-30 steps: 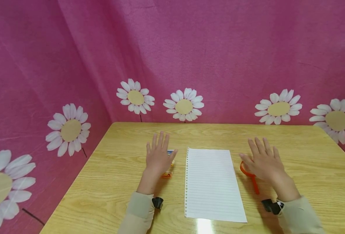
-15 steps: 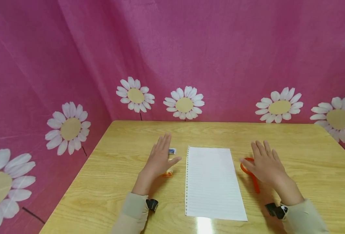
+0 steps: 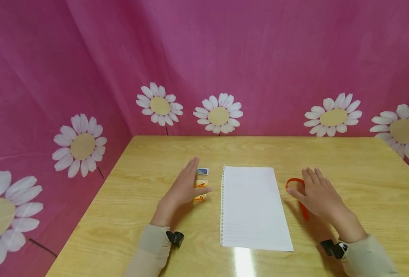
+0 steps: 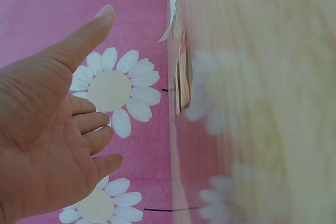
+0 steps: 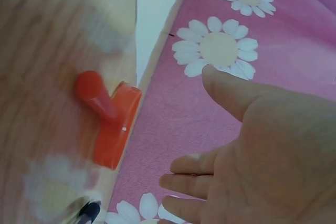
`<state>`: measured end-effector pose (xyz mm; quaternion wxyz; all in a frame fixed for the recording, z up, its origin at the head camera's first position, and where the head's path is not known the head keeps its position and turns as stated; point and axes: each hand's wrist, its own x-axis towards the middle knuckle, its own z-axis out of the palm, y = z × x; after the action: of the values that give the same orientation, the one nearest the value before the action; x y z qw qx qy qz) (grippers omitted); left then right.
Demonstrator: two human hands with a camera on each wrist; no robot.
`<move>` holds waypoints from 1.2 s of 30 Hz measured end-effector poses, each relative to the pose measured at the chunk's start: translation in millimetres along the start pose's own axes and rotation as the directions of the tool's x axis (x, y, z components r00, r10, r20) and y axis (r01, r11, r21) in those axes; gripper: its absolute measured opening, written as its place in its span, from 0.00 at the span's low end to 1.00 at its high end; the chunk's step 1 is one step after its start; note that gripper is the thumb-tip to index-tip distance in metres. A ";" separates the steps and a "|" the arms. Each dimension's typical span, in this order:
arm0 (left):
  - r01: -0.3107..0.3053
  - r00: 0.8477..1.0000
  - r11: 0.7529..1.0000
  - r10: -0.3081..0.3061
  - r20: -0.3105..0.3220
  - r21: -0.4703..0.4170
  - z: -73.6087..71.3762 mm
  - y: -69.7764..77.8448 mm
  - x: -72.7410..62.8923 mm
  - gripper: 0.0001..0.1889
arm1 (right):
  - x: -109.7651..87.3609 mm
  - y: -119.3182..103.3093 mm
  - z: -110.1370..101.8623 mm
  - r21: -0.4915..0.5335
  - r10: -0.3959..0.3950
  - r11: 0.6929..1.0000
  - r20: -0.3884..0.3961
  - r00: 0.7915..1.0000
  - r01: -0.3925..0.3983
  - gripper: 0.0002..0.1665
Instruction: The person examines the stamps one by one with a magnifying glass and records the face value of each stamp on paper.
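My left hand [image 3: 181, 186] is held above the table at the left, fingers straight and thumb out, holding nothing. Partly behind it lie small flat picture pieces: a blue one [image 3: 203, 171] and yellow-orange ones [image 3: 201, 184]. From the left wrist they show only as a thin edge-on stack [image 4: 183, 77], apart from the fingers. A lined loose-leaf sheet [image 3: 254, 207] lies between the hands. Over on the right, a red-orange magnifying glass [image 3: 304, 212] is partly covered by my right hand [image 3: 320, 198]. The right wrist view shows that hand's fingers extended, away from the magnifying glass [image 5: 113, 129].
The wooden table [image 3: 114, 207] meets a pink curtain [image 3: 260, 57] with daisies at its back and left. A dark, pen-like tip [image 5: 90, 211] shows low in the right wrist view. Light glares off the table below the paper.
Both hands have turned from palm-down towards palms facing inward. The left moved slightly left, uncovering more of the picture pieces. The head view has tilted down a little, then up slightly in the scene's framing.
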<state>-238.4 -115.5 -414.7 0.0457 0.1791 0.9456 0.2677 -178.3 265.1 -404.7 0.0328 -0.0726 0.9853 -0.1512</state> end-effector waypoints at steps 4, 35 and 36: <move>0.020 1.000 0.999 -0.020 0.006 -0.025 -3.5 -1.5 -2.6 0.58 | -0.7 1.5 1.0 -0.032 -0.007 0.999 -0.006 1.000 0.006 0.56; 0.001 1.000 1.000 -0.001 0.023 -0.002 -7.2 -15.0 -19.9 0.38 | -24.8 4.3 15.6 -0.029 0.002 1.000 -0.086 0.996 -0.005 0.45; -0.011 1.000 1.000 0.011 0.023 -0.001 -6.9 -15.8 -20.0 0.36 | -25.4 4.2 15.8 -0.034 -0.001 0.999 -0.087 0.996 -0.002 0.44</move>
<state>-226.0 -138.6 -417.3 0.0553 0.1872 0.9439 0.2663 -152.4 268.3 -420.0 -0.0116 -0.0664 0.9882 -0.1375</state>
